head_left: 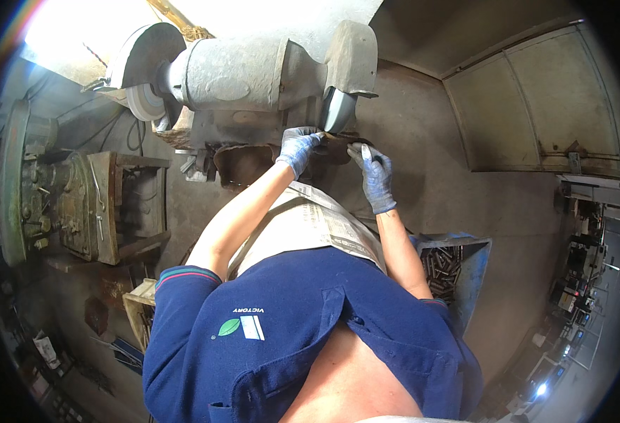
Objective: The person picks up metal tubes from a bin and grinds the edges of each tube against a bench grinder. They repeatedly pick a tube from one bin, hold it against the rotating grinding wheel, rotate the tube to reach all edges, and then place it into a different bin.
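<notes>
A large grey bench grinder stands in front of me, with a wheel at each end. My left hand, in a blue-grey work glove, is at the lower edge of the right grinding wheel. Its fingers are pinched together, and a small yellowish spot shows at their tips; what they hold is too small to make out. To the right of the wheel, my right hand, gloved alike, is raised with its fingers curled. A small shiny metal piece shows between its thumb and fingers.
At my right side, a blue bin contains many short metal pieces. A newspaper-like sheet covers my lap. To the left stands a greenish machine on a metal frame. Large metal panels rise at the far right.
</notes>
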The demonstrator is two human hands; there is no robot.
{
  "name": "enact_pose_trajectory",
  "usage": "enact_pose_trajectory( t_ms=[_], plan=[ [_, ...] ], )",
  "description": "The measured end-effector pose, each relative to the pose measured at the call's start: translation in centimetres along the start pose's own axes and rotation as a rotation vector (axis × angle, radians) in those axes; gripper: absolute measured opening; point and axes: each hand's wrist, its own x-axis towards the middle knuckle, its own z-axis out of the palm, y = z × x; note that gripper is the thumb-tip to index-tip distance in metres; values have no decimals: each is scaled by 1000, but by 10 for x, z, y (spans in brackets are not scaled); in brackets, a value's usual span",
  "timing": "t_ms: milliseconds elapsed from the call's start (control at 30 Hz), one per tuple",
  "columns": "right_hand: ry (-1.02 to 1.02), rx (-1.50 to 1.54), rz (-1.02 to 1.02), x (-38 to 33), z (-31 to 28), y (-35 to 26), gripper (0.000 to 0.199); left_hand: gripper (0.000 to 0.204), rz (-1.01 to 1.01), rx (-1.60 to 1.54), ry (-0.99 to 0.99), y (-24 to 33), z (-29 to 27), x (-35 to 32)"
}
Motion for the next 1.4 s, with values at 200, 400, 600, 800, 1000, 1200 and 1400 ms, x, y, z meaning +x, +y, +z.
enact_pose_trajectory(
  t_ms=[200,400,600,800,1000,1200,1400],
  plan=[
    [-20,32,-27,1,18,12,26,10,31,10,30,5,-15,0],
    [-55,-39,-15,3,40,22,25,9,93,60,98,7,-42,3],
    [-108,110,-53,1,55,26,23,10,156,98,99,19,-50,-15],
    [-298,-831,-622,-23,57,-20,24,14,201,-39,-1,34,-56,-63],
    [-269,-638,-655,-48,61,-52,39,22,203,-105,-163,53,-50,-91],
    [-307,-694,-778,-53,59,-65,42,19,190,-31,-112,61,-33,-89],
    [-218,-566,-617,-54,48,-55,31,12,276,109,-114,45,-27,-79]
  ],
)
